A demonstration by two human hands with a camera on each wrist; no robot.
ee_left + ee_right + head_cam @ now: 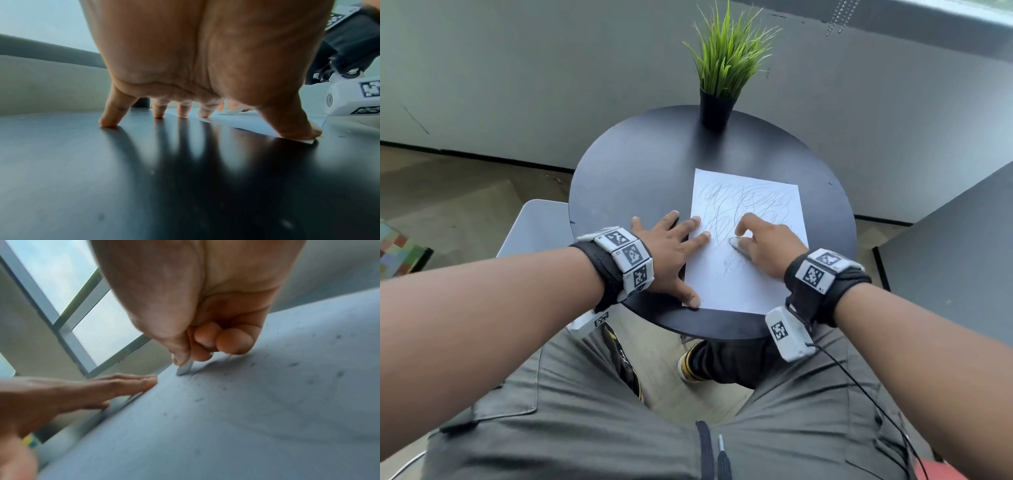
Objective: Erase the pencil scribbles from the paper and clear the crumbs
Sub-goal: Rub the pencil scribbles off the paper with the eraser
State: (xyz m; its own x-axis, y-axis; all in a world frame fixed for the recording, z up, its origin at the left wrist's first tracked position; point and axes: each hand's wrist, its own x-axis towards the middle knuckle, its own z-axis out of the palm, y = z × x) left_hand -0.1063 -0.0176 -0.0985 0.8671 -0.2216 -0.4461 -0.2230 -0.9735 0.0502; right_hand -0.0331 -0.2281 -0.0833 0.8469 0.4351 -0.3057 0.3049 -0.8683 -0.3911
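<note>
A white sheet of paper (743, 281) lies on the round black table (640, 171), with pencil scribbles (750, 202) over its far half and faint traces nearer me. My left hand (671, 250) lies flat with spread fingers; its fingertips (203, 113) and thumb (298, 129) press the paper's left edge. My right hand (763, 243) pinches a white eraser (736, 242) against the paper's middle; its tip (185, 368) touches the sheet. Dark eraser crumbs (294, 364) dot the paper (246, 418) near that hand.
A potted green plant (719, 92) in a black pot stands at the table's far edge. A grey chair seat (534, 226) sits left of the table, and a dark surface (955, 246) lies to the right. My legs are under the near rim.
</note>
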